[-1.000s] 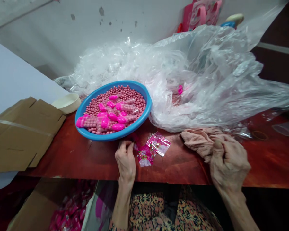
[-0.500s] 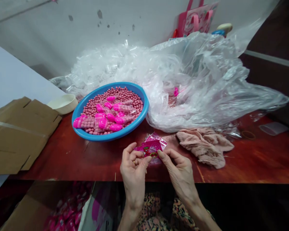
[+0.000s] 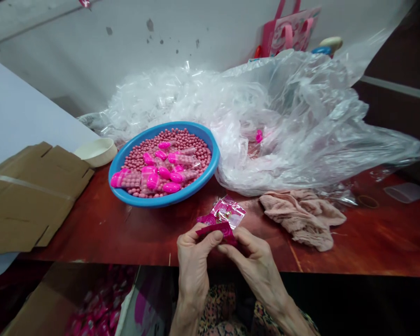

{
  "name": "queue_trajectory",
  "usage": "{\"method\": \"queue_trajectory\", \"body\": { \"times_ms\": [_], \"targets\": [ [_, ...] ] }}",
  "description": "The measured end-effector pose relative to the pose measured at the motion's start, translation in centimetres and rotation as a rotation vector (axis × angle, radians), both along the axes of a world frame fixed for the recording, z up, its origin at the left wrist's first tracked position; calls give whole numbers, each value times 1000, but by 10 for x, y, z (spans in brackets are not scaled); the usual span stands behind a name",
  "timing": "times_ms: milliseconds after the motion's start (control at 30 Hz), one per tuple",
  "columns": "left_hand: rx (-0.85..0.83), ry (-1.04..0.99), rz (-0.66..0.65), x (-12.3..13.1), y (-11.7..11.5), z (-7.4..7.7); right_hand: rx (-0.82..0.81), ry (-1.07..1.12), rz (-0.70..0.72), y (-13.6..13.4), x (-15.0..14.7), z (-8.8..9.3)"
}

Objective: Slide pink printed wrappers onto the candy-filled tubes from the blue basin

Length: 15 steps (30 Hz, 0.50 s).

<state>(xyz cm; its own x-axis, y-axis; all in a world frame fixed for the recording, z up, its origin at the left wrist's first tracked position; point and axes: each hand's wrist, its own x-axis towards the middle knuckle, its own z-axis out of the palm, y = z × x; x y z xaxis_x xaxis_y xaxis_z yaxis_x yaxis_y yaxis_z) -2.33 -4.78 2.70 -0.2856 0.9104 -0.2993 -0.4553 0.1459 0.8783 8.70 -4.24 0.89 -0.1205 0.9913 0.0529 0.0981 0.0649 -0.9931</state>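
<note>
Both my left hand (image 3: 193, 261) and my right hand (image 3: 254, 266) pinch a pink printed foil packet (image 3: 219, 228) between thumbs and fingers, low over the table's front edge. A transparent part of the packet (image 3: 229, 211), with a shiny pink print, rises behind my fingers. Its contents are hidden. Ahead of my hands, a blue plastic basin (image 3: 161, 202) holds many pink beads (image 3: 196, 151) and several clear capsules with bright pink caps (image 3: 126, 178). To the right of my hands lies a crumpled pale pink cloth (image 3: 301, 221).
A large crumpled plastic bag (image 3: 301, 116) and a heap of clear plastic (image 3: 154, 98) lie behind the basin on the red wooden table (image 3: 84, 224). Flattened cardboard (image 3: 28, 200) and a cream bowl (image 3: 98, 151) lie left. Pink packets fill a box below (image 3: 98, 303).
My right hand has left the cloth and joined my left on the packet. Both hands have lifted the packet off the table and folded or turned it, with my fingers closer together.
</note>
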Motion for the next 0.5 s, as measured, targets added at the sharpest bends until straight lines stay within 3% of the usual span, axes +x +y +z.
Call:
{"method": "queue_trajectory", "body": {
  "times_ms": [167, 267, 500],
  "targets": [
    [-2, 60, -4, -5, 2, -6, -37, 56, 2, 0, -6, -8],
    [0, 135, -7, -15, 5, -12, -68, 46, -100, 4, -1, -18],
    [3, 589, 99, -30, 28, -30, -102, 34, -318, 13, 19, -33]
  ]
}}
